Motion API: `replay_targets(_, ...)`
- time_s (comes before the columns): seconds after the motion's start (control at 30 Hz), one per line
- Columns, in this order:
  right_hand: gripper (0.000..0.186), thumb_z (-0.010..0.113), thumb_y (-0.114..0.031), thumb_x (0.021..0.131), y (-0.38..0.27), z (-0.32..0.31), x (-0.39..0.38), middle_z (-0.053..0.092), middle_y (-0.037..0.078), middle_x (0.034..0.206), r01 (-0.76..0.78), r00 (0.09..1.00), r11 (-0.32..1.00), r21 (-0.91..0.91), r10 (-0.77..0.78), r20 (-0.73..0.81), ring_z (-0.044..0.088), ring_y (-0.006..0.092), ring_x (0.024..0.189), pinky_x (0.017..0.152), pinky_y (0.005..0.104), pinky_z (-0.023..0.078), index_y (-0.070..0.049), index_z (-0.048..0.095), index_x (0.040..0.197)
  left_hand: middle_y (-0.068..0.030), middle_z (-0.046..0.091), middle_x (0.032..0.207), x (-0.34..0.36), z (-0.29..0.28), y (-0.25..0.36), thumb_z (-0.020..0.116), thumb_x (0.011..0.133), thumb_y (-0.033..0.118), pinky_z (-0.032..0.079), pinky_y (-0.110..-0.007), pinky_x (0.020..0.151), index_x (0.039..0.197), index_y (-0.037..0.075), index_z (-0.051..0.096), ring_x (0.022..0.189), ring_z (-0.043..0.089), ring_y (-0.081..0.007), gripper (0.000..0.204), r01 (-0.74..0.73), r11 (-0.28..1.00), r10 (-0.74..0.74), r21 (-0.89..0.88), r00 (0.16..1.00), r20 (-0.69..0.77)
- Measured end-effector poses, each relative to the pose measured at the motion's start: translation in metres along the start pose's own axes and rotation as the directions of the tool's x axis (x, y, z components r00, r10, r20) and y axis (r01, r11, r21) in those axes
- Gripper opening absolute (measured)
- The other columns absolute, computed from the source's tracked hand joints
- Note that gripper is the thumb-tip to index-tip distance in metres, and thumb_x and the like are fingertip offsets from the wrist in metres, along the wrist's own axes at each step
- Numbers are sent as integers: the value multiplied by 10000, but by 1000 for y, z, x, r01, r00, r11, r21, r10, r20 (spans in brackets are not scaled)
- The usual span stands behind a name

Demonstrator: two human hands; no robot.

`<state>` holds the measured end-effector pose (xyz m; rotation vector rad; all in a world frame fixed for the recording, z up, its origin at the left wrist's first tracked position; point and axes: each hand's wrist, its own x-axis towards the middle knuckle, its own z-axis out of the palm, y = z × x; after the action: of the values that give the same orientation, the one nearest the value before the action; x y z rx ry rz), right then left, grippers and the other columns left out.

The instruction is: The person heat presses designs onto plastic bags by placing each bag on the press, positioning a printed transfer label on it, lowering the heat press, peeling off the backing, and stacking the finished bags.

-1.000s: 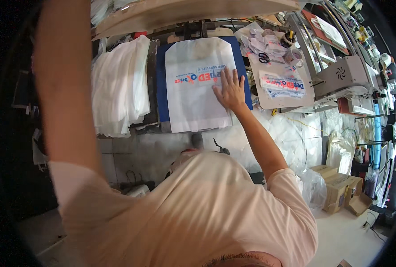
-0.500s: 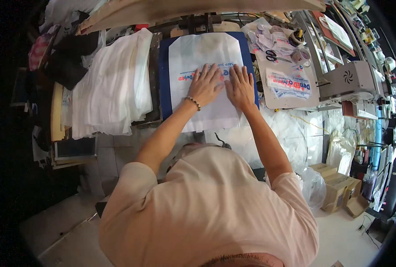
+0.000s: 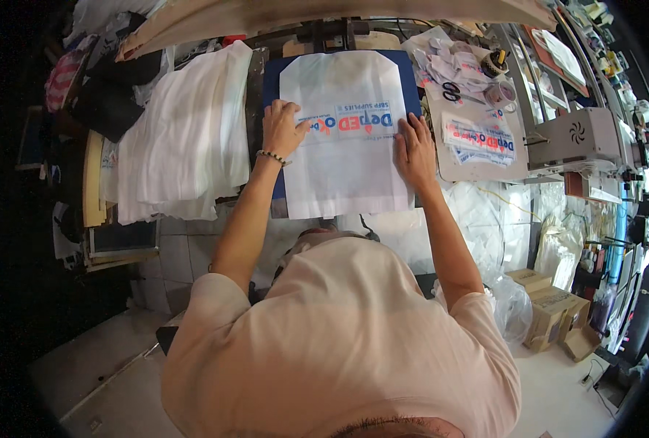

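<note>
A flat white cloth piece (image 3: 342,171), with slanted upper corners, lies on a dark blue padded board (image 3: 272,77). Across its middle runs a printed strip (image 3: 357,123) of red and blue lettering, apparently a film laid on the cloth. My left hand (image 3: 283,131), with a beaded bracelet at the wrist, rests at the cloth's left edge, fingers bent and thumb apart over the strip's left end. At the right edge lies my right hand (image 3: 416,152), fingers stretched along the border beside the strip's right end. Neither hand visibly grips anything.
Stacked white cloth pieces (image 3: 186,139) lie to the left. On the right, a pale board (image 3: 459,171) holds more printed strips (image 3: 481,139), black-handled scissors (image 3: 452,92) and a tape roll (image 3: 501,95). A grey machine box (image 3: 576,135) stands farther right. Cardboard boxes (image 3: 558,314) sit on the floor.
My hands have moved apart from the cloth's middle, the left to its left edge and the right to its right edge. The printed strip now shows almost whole.
</note>
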<state>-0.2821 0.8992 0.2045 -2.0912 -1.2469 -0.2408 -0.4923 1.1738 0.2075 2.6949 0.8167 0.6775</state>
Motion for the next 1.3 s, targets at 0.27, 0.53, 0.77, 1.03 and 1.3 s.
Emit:
replay_targets(0.27,356,539,-192,1006,-3,-5,4,539,244,1444,-2,1000,1000,11,2,-3,428,459,1399,1171,515,348,-13,632,1299,-71,703,925,5,5,10,770,804,94,500,-434,861,1002,91,696,937,669,-278,212,161,917,-180,-364,983,-20)
replay_targets(0.53,330,591,-149,972,-8,-7,5,548,251,1424,16,999,999,38,-15,-31,450,481,1374,1133,515,400,-23,630,1275,-79,697,887,-33,-11,63,714,804,64,458,-435,807,919,94,698,945,656,-297,120,-162,963,138,-213,983,-120)
replay_targets(0.77,322,614,-141,955,-13,-11,4,559,247,1410,-9,1000,999,49,10,-26,456,477,1368,1126,508,408,-19,648,1251,-114,705,852,-7,-14,40,720,813,-11,555,-377,721,911,43,699,775,697,-275,114,-17,930,-105,-367,945,-310)
replay_targets(1.03,341,627,-162,953,-11,-7,7,549,238,1425,-12,1000,999,31,12,-16,456,466,1370,1132,503,402,-25,641,1265,-136,722,981,5,-17,8,732,893,101,577,-347,729,1105,34,697,828,737,-248,225,184,882,-249,-434,964,-97)
replay_targets(1.3,359,635,-196,961,-12,-9,6,544,221,1432,-31,999,999,19,32,-24,450,452,1378,1121,496,422,-30,629,1279,-190,691,1119,35,-185,129,783,857,225,504,-409,1011,1255,19,666,1108,657,-374,463,-275,826,427,-492,876,227)
